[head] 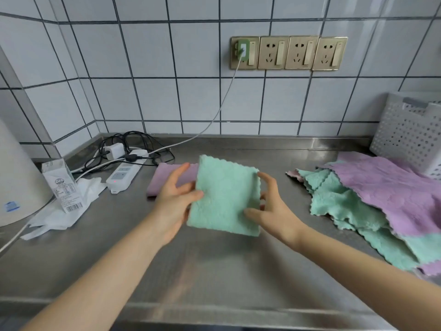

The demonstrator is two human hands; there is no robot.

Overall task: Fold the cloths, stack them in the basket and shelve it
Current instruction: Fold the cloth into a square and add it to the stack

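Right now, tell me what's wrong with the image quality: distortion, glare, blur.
Head view: wide-angle lens bows the tile grout lines and the steel counter edge; soft glare streaks the counter near the wall; the folded green cloth, left hand and right hand look slightly soft; the white basket is cut off at right.

Two bare forearms are seen, entering from 7 and 5 o'clock. No sleeve is visible on either. The left hand [175, 199] and the right hand [272, 211] are ungloved; fingernails are short and unpainted where they can be seen. Wrists are uncovered.
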